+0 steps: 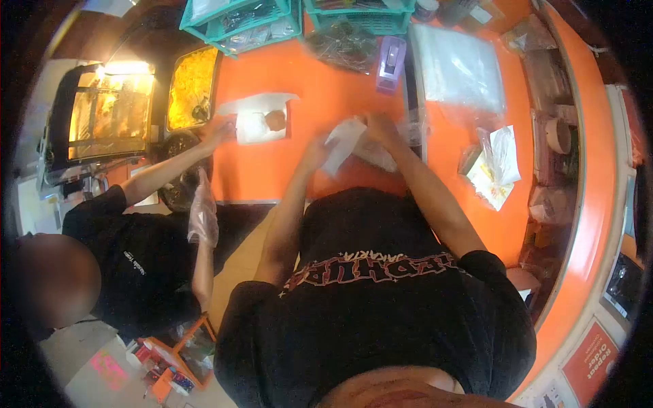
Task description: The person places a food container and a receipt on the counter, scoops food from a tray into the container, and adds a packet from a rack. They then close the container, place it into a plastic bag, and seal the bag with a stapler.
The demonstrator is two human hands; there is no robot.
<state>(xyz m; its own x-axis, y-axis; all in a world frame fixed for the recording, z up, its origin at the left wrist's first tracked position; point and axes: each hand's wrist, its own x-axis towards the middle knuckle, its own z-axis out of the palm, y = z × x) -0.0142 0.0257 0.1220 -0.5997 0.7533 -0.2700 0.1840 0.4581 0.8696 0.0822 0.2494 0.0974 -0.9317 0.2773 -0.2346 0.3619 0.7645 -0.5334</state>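
Over the front part of the orange counter, my left hand (317, 151) is closed on the left side of a white paper packet (345, 145). My right hand (383, 129) is at the packet's upper right, its fingers bent together; what they hold there is too small and blurred to name. Beneath my right forearm lies a pale, blurred wrapper (375, 155). Farther left, a sheet of white paper (262, 126) with a brown piece of food (275, 121) on it lies on the counter, near a co-worker's bare hand.
A co-worker in black stands at the left, one hand in a clear plastic glove (203, 214). Beyond are a tray of yellow food (192, 88), teal baskets (262, 30), a purple box (390, 64) and plastic bags (459, 68). A bagged packet (495, 166) lies right.
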